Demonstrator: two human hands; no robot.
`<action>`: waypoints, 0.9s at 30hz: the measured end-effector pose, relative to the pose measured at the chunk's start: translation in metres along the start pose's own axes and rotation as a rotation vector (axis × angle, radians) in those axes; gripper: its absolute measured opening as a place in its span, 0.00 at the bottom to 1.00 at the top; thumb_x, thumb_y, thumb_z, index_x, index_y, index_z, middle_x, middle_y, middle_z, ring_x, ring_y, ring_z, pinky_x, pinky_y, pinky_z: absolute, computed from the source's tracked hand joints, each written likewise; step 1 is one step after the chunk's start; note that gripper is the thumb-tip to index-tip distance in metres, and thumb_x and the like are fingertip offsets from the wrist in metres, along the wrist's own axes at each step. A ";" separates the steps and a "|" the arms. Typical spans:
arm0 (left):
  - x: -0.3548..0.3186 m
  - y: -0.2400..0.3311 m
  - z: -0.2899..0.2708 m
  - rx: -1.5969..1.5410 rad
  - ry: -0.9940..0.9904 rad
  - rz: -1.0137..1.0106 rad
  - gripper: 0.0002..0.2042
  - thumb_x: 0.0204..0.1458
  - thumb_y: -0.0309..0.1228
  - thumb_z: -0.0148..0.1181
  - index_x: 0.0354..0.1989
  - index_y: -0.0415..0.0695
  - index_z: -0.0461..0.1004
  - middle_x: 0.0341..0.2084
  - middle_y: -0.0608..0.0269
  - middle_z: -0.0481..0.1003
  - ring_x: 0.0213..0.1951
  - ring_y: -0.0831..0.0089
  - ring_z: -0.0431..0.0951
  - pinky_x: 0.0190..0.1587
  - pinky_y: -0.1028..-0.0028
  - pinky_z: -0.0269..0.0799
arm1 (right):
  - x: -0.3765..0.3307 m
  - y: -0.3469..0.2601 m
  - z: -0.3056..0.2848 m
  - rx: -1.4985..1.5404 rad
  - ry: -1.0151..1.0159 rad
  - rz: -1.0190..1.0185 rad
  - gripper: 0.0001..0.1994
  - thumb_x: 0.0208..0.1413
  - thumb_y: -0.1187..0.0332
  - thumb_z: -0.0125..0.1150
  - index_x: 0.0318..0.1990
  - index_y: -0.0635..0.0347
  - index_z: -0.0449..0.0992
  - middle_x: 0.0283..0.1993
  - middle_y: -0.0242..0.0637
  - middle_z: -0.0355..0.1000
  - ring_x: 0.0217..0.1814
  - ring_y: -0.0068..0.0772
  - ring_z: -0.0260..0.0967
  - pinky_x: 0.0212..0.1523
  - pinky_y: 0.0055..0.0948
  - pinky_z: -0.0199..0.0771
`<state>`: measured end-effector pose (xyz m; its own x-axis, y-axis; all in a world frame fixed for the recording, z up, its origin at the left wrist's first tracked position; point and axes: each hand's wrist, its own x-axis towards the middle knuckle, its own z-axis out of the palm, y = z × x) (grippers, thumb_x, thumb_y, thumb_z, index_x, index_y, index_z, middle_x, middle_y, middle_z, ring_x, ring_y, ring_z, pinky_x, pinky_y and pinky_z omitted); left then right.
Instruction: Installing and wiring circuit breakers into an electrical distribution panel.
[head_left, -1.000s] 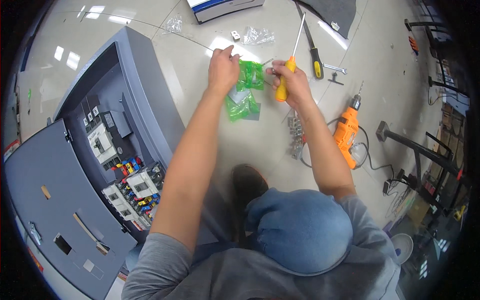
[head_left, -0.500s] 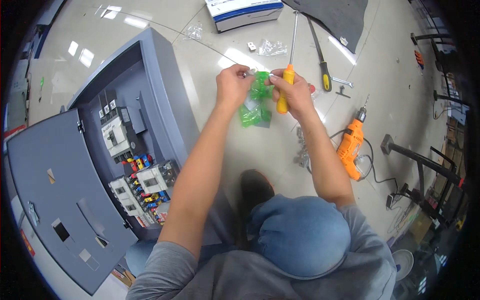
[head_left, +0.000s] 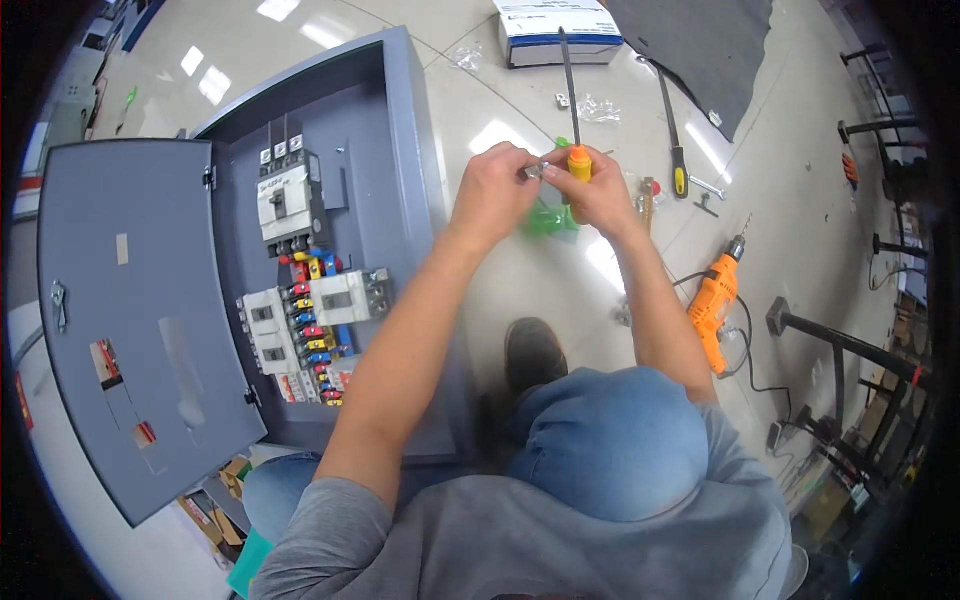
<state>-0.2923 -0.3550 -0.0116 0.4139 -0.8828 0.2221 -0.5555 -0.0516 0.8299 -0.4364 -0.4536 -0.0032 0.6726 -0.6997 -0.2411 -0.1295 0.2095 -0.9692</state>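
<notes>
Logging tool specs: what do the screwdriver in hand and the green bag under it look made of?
Screwdriver: dark, dull shaft, likely steel; smooth orange-yellow grip, likely plastic, held in right hand. Green bag: thin, crinkled, translucent, probably plastic film. Left hand pinches a small silvery, likely metal, piece.

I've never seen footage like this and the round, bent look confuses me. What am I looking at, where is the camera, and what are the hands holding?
The camera sits on a person's head and looks down through a wide fisheye lens, so straight edges bend. The forearms are that person's own. The right hand grips a screwdriver by its orange handle; the left hand pinches a small metal part beside it. A green plastic bag lies below the hands. On the floor lie an open grey electrical cabinet with breakers, an orange drill, a second screwdriver and a white box.
</notes>
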 end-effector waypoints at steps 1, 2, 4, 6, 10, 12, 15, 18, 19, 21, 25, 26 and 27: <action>-0.005 0.000 -0.006 0.006 -0.005 0.027 0.07 0.44 0.22 0.67 0.34 0.37 0.80 0.28 0.59 0.77 0.25 0.72 0.79 0.31 0.75 0.76 | -0.003 -0.001 0.006 -0.007 -0.008 -0.028 0.08 0.53 0.70 0.68 0.39 0.62 0.78 0.28 0.26 0.73 0.25 0.16 0.64 0.26 0.19 0.65; -0.011 0.002 -0.011 0.009 0.003 0.025 0.07 0.44 0.22 0.67 0.34 0.37 0.80 0.28 0.59 0.77 0.25 0.72 0.79 0.31 0.75 0.76 | -0.007 -0.001 0.011 -0.015 -0.012 -0.054 0.08 0.53 0.70 0.68 0.39 0.62 0.78 0.28 0.26 0.72 0.25 0.16 0.64 0.26 0.19 0.65; -0.024 0.006 -0.020 0.034 0.036 0.021 0.07 0.44 0.22 0.67 0.33 0.37 0.79 0.28 0.59 0.76 0.25 0.72 0.79 0.31 0.74 0.76 | -0.010 0.001 0.018 -0.012 -0.026 -0.066 0.09 0.54 0.69 0.68 0.39 0.62 0.78 0.28 0.26 0.72 0.25 0.16 0.64 0.26 0.19 0.65; -0.035 0.008 -0.028 0.047 0.059 0.010 0.07 0.44 0.22 0.67 0.33 0.37 0.79 0.27 0.59 0.76 0.25 0.72 0.79 0.30 0.74 0.76 | -0.013 0.004 0.026 -0.002 -0.038 -0.083 0.09 0.54 0.68 0.68 0.39 0.62 0.78 0.29 0.26 0.73 0.26 0.15 0.64 0.26 0.19 0.65; -0.054 0.007 -0.047 0.110 0.185 -0.030 0.07 0.43 0.23 0.66 0.31 0.36 0.78 0.26 0.59 0.75 0.23 0.72 0.78 0.29 0.74 0.75 | -0.020 -0.009 0.056 -0.086 -0.173 -0.058 0.10 0.53 0.67 0.69 0.39 0.62 0.78 0.29 0.26 0.73 0.26 0.16 0.66 0.26 0.19 0.66; -0.067 0.005 -0.055 0.060 0.218 -0.088 0.07 0.42 0.24 0.66 0.30 0.36 0.78 0.25 0.59 0.74 0.22 0.71 0.77 0.28 0.73 0.74 | -0.020 -0.006 0.065 -0.078 -0.220 -0.031 0.11 0.53 0.67 0.69 0.39 0.62 0.78 0.29 0.27 0.73 0.26 0.16 0.67 0.27 0.20 0.67; -0.083 -0.002 -0.065 0.038 0.267 -0.130 0.07 0.42 0.24 0.66 0.30 0.36 0.77 0.24 0.59 0.73 0.22 0.71 0.76 0.27 0.73 0.73 | -0.019 -0.004 0.081 -0.060 -0.310 0.024 0.11 0.53 0.66 0.69 0.40 0.62 0.78 0.29 0.28 0.74 0.27 0.17 0.68 0.27 0.20 0.68; -0.097 -0.010 -0.074 0.041 0.311 -0.143 0.07 0.42 0.24 0.66 0.30 0.36 0.77 0.24 0.59 0.73 0.21 0.71 0.75 0.27 0.73 0.72 | -0.024 -0.008 0.098 -0.079 -0.355 0.107 0.11 0.53 0.66 0.68 0.40 0.63 0.77 0.29 0.29 0.74 0.29 0.18 0.71 0.28 0.20 0.69; -0.102 -0.013 -0.078 0.044 0.314 -0.142 0.07 0.42 0.24 0.66 0.29 0.36 0.77 0.23 0.59 0.73 0.21 0.71 0.75 0.26 0.73 0.72 | -0.024 -0.006 0.103 -0.084 -0.370 0.110 0.11 0.53 0.66 0.68 0.40 0.63 0.77 0.29 0.29 0.74 0.29 0.18 0.71 0.28 0.20 0.69; -0.112 -0.017 -0.083 0.050 0.319 -0.137 0.06 0.42 0.24 0.66 0.29 0.36 0.77 0.22 0.60 0.72 0.21 0.71 0.75 0.26 0.73 0.72 | -0.022 -0.001 0.110 -0.128 -0.411 0.104 0.11 0.54 0.67 0.68 0.40 0.63 0.77 0.30 0.30 0.74 0.29 0.19 0.72 0.28 0.20 0.70; -0.122 -0.006 -0.091 -0.075 0.358 -0.281 0.06 0.40 0.23 0.64 0.28 0.40 0.75 0.25 0.56 0.73 0.28 0.56 0.76 0.33 0.62 0.73 | -0.029 0.003 0.124 -0.063 -0.379 0.080 0.10 0.55 0.67 0.67 0.40 0.63 0.77 0.30 0.31 0.75 0.30 0.20 0.72 0.29 0.21 0.71; -0.122 -0.005 -0.093 -0.078 0.364 -0.285 0.06 0.40 0.23 0.64 0.28 0.40 0.75 0.25 0.56 0.73 0.28 0.56 0.76 0.33 0.62 0.73 | -0.031 0.003 0.127 -0.018 -0.350 0.066 0.10 0.55 0.68 0.66 0.40 0.63 0.76 0.31 0.31 0.75 0.30 0.20 0.72 0.29 0.21 0.71; -0.122 -0.003 -0.094 -0.063 0.373 -0.255 0.06 0.41 0.23 0.64 0.29 0.40 0.75 0.26 0.56 0.73 0.28 0.56 0.76 0.33 0.62 0.73 | -0.031 0.005 0.128 -0.023 -0.358 0.067 0.10 0.55 0.68 0.66 0.40 0.63 0.76 0.31 0.31 0.75 0.30 0.20 0.72 0.29 0.21 0.71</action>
<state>-0.2726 -0.2034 0.0068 0.7695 -0.6167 0.1659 -0.3621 -0.2073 0.9088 -0.3642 -0.3434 0.0058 0.8740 -0.4006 -0.2752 -0.1955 0.2286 -0.9537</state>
